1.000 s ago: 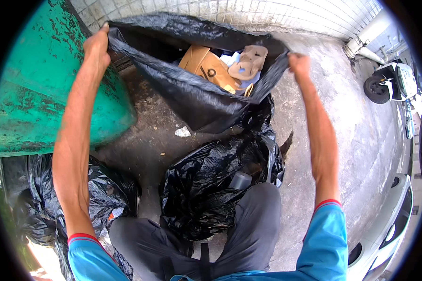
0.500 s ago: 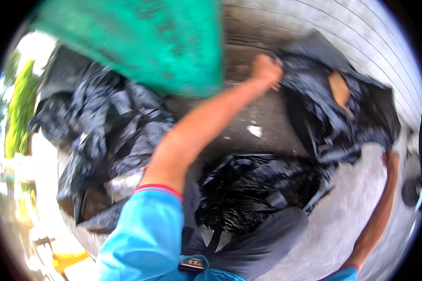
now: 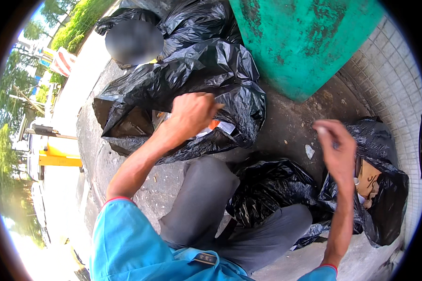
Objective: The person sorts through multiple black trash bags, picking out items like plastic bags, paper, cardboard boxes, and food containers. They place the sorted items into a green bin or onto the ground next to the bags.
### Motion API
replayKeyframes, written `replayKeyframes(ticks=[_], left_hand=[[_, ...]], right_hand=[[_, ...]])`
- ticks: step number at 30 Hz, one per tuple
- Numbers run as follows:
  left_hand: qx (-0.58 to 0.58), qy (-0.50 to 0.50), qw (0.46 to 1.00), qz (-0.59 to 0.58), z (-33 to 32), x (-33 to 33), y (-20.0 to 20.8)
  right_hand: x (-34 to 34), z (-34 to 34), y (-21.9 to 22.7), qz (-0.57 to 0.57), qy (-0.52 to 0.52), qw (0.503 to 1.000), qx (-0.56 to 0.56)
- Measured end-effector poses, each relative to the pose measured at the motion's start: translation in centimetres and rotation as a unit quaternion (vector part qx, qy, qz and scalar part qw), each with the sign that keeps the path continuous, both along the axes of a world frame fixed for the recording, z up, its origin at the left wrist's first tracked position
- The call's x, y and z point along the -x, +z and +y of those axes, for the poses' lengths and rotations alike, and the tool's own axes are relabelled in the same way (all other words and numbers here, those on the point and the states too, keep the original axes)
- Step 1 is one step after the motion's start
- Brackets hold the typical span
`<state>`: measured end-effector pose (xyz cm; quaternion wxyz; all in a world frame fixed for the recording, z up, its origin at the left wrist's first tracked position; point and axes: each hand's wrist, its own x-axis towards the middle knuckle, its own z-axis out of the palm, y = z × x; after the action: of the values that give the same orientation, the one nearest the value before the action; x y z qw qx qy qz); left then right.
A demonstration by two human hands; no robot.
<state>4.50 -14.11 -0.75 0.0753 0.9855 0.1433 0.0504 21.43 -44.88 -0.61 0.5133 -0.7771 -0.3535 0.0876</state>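
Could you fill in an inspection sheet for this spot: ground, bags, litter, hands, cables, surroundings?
Surface: stained concrete ground, tiled strip at right.
Job's things: large black bag, open, orange and white scraps showing; right black bag, open, with cardboard; small black bag by the knees.
Clutter: white scrap on the ground.
Hands: left hand at the large bag's opening; right hand raised, empty.
Cables: nothing seen.
Surroundings: green bin, more bags, greenery.

Our left hand [image 3: 192, 112] reaches into the crumpled black plastic rubbish bag [image 3: 192, 79] ahead-left; the large green metal bin [image 3: 305, 42] stands behind it, the cardboard-filled black bag [image 3: 384, 196] lies right, beside our right hand [image 3: 335, 150].
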Motion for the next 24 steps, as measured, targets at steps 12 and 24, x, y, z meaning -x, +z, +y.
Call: replayKeyframes(ticks=[12,24], left_hand=[[0.199,0.085,0.953,0.214,1.0,20.6,-10.4],[0.593,0.198,0.78,0.011,7.1,13.3,-6.7]], right_hand=[[6.5,25.1,-16.2,-0.19,0.179,0.943,0.204],[-6.0,26.5,-10.2,-0.149,0.131,0.89,0.411]])
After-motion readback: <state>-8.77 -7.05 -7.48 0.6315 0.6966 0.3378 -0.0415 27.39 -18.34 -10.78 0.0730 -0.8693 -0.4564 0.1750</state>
